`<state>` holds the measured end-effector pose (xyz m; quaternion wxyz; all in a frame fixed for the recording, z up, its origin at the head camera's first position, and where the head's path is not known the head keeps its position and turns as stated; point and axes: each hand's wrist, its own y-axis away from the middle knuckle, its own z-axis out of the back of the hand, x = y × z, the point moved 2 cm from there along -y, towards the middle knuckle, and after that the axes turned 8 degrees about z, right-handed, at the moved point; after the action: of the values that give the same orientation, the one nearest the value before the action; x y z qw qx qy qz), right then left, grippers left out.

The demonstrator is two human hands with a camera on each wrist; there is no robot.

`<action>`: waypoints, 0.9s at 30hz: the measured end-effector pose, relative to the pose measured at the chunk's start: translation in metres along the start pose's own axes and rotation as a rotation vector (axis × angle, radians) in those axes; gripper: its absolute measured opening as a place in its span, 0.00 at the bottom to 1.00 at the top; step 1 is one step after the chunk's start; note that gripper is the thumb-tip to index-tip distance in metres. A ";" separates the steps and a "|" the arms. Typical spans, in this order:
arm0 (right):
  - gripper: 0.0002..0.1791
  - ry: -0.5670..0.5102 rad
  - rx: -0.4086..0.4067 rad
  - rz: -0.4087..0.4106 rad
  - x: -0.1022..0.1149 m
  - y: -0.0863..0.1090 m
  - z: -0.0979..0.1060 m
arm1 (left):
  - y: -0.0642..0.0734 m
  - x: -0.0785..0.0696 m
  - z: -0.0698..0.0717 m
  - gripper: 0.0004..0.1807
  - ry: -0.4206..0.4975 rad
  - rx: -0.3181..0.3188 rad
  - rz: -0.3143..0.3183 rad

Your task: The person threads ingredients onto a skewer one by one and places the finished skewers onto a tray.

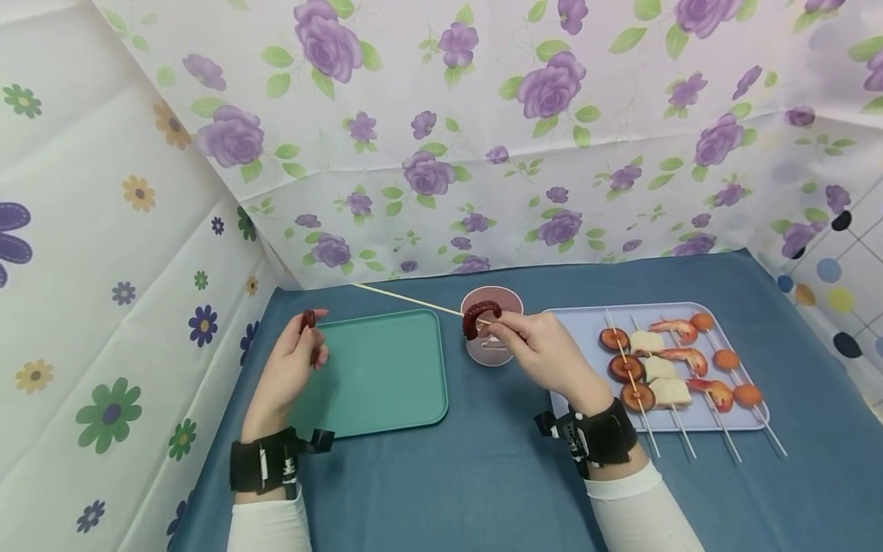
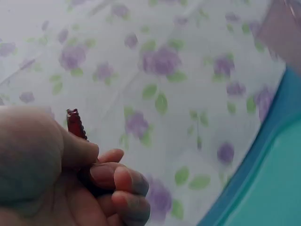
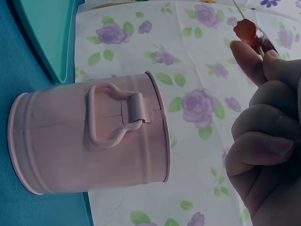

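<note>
My right hand (image 1: 555, 356) pinches a thin wooden skewer (image 1: 407, 299) near one end, and the rest of it points away to the left. A curved, dark red sausage (image 1: 473, 316) sits on the skewer close to the fingertips. In the right wrist view, thumb and index finger close round the stick beside the sausage (image 3: 245, 31). My left hand (image 1: 286, 372) is over the left side of the green tray (image 1: 393, 383). It grips another dark red sausage (image 2: 76, 125), whose ridged end sticks up past the thumb; the fingers hide its middle.
A pink metal bucket (image 3: 61, 136) with a side handle stands behind the right hand. At right, a pale lavender tray (image 1: 576, 316) bears several skewers with mushroom slices (image 1: 626, 369), white chunks (image 1: 671, 392), shrimp (image 1: 683, 358) and orange balls (image 1: 726, 360). Flowered cloth hangs behind.
</note>
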<state>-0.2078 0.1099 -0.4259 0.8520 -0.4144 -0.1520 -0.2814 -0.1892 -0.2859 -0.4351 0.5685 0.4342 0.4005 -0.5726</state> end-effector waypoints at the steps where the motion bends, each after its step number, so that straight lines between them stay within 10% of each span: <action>1: 0.08 -0.003 0.014 -0.001 0.000 0.000 -0.001 | 0.001 -0.004 -0.002 0.24 0.014 0.008 -0.015; 27: 0.09 -0.008 0.190 -0.081 -0.001 0.001 -0.007 | 0.019 -0.039 -0.024 0.09 0.175 0.200 -0.154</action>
<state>-0.2076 0.1053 -0.4307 0.8747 -0.3266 -0.1981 -0.2982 -0.1699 -0.2524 -0.4047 0.4397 0.5048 0.4218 -0.6114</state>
